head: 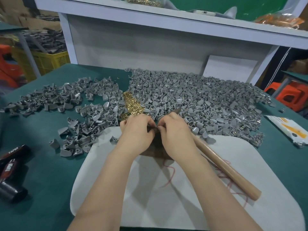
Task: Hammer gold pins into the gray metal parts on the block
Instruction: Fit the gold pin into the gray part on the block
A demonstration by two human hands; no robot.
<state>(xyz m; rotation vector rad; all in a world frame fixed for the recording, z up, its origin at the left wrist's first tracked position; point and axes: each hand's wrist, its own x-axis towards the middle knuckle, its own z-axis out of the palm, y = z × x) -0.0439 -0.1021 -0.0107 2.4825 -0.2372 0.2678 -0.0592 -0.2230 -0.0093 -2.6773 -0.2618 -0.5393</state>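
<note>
Head view looks down on a green felt-covered workbench point(50, 164) where a person's two bare forearms reach forward over a white rounded-corner foam pad point(166, 189) marked with red scribbles. The left hand point(136, 129) and the right hand point(175, 129) meet knuckle to knuckle at the far edge of the pad. Both have their fingers curled inward, and the fingertips pinch a small dark piece point(154, 127) between them. It is mostly hidden, so I cannot tell whether it is a part or a pin.

Directly below the hands sits the dark brown block point(155, 151), largely covered by the wrists. A hammer with a light wooden handle point(225, 169) lies slantwise on the pad. Its handle passes under the right hand and its metal head pokes out just beyond the knuckles. Whether that hand grips it cannot be told.

The small gold pins point(131, 104) lie in a loose pile just beyond the left hand, between two spreads of gray metal parts. A dense heap point(200, 97) lies to the right and a thinner scatter point(66, 97) to the left, with some spilling onto the pad's edge.

Two black cylindrical cans point(11, 165) lie at the left edge of the bench, and a white packet with orange print point(290, 130) lies at the right. A white shelf unit point(150, 39) stands behind the heaps.
</note>
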